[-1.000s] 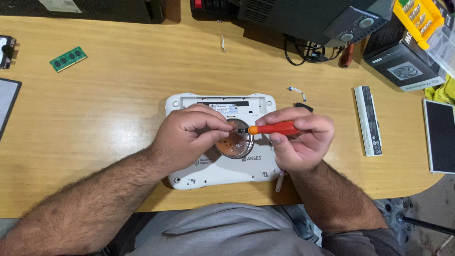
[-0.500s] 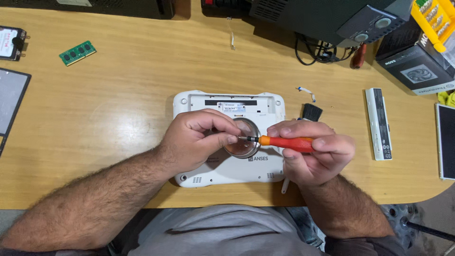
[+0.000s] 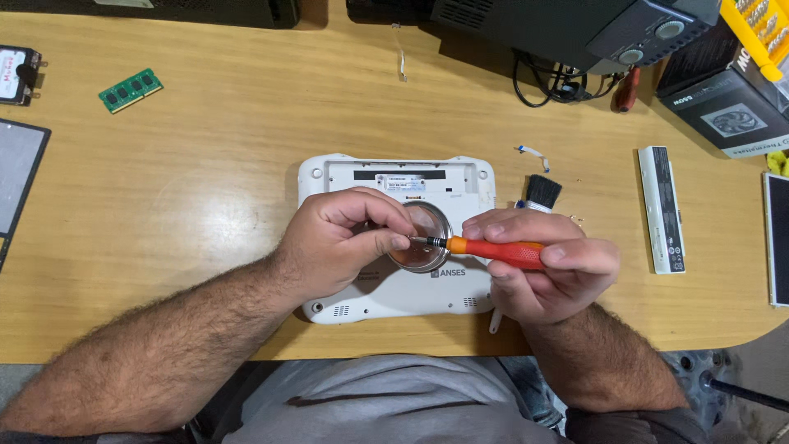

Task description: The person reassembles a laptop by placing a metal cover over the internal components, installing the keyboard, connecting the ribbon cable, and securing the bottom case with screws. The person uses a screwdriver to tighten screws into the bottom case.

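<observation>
My right hand (image 3: pixel 546 267) closed around the red screwdriver (image 3: pixel 493 251), tip pointing to 9 o'clock | my left hand (image 3: pixel 345 242) pinching at that tip, what it holds too small to tell | round dish (image 3: pixel 423 238) under the tip, on the white laptop (image 3: pixel 394 238) at desk (image 3: pixel 205 164) centre | brush (image 3: pixel 542 191) at 1 o'clock | white battery (image 3: pixel 662 205) at 3 o'clock.

A light wooden table (image 3: pixel 205 164) carries a white plastic netbook (image 3: pixel 394 300), green memory stick (image 3: pixel 131 90), white battery bar (image 3: pixel 662 210) and black brush (image 3: pixel 542 192).
</observation>
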